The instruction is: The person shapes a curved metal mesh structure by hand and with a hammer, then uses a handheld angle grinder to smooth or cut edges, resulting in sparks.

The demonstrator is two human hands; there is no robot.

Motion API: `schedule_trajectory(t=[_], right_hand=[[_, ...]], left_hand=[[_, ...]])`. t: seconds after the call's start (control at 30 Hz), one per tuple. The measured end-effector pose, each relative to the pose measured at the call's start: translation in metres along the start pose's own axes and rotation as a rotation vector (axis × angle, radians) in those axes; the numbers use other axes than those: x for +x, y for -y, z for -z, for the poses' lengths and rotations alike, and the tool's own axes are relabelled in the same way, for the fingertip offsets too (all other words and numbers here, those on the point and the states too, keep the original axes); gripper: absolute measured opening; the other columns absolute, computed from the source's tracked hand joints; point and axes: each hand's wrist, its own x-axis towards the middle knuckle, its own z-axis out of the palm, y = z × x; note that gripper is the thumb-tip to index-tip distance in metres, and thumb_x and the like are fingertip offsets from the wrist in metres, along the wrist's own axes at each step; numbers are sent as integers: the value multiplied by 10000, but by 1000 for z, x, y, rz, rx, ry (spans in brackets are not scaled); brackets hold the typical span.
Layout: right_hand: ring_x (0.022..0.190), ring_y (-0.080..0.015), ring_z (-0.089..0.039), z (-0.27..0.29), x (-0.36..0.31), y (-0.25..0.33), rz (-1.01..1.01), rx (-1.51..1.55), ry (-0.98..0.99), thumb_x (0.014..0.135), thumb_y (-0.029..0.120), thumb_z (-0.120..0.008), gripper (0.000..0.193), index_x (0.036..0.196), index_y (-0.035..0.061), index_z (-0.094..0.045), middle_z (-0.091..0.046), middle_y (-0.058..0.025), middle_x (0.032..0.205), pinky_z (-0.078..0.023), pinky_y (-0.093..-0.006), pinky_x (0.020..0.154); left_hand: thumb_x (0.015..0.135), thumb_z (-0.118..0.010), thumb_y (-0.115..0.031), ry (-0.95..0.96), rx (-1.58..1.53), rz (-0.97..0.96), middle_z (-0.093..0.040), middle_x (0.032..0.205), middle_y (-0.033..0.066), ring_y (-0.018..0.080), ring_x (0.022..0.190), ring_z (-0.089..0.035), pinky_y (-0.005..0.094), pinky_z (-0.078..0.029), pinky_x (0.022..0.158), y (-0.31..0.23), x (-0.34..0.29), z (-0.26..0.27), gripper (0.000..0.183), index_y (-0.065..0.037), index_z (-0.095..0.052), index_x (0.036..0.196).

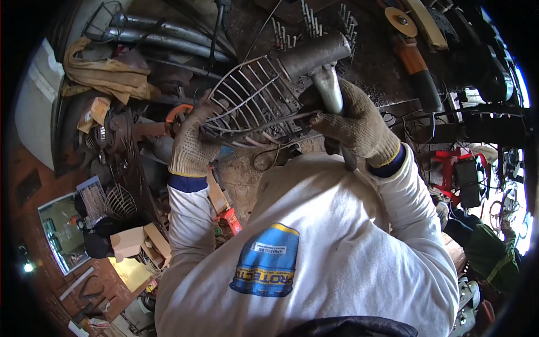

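Note:
My left hand, in a brown knit glove, is closed on the left side of a curved cage of metal rods. The cage is held up, tilted, over the bench edge. My right hand, gloved alike, is wrapped round the metal handle of a hammer. The hammer's thick cylindrical head lies just beyond the cage's upper right corner; whether they touch I cannot tell. The fingertips of my right hand are close by the cage's right end, and I cannot tell whether they also grip its rod.
On the dark bench, several short metal pins stand upright at the back. An orange angle grinder lies at right. Metal pipes and a tan cloth lie at left. A cardboard box and a red plastic object stand lower down.

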Motion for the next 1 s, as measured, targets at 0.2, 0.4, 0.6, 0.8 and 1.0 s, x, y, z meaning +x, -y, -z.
schedule_trajectory(t=[0.2,0.4,0.6,0.8,1.0], right_hand=[[823,-151,-690,4,4,-35,134,-362,-70,858,96,-766,471,1289,33,-587,-723,-88,1000,-562,-311,722],[858,-336,-712,22,-8,-75,-6,-617,-273,931,290,-689,475,1302,17,-570,-705,-213,962,-534,-405,748],[842,-395,-690,22,-8,-108,-27,-693,-231,934,258,-660,397,1230,0,-600,-679,-233,928,-519,-433,720],[857,-403,-690,16,-6,-113,-25,-637,-220,938,241,-646,382,1230,0,-601,-679,-232,935,-525,-440,721],[651,-103,-630,9,2,-109,296,-905,-137,960,145,-619,355,1269,-26,-578,-656,-91,818,-500,-273,569]], left_hand=[[790,-588,-8,-175,143,-228,-662,1104,105,115,806,-613,288,-548,749,2,-9,18,724,-52,-443,1497],[781,-611,15,-41,605,-1031,-656,1230,113,191,1013,-654,324,-517,919,-17,-8,-8,663,-51,-534,1436],[824,-664,-5,-64,1231,-1429,-662,1289,145,268,1162,-642,383,-496,991,-19,0,2,464,-31,-651,1288],[818,-685,-42,31,1329,-1545,-714,1187,163,286,1071,-696,379,-527,944,-21,-6,-17,360,-11,-713,1175],[825,-735,60,224,1329,-1463,-636,1302,250,342,1206,-629,436,-500,1030,-22,-7,-24,385,74,-658,1202]])
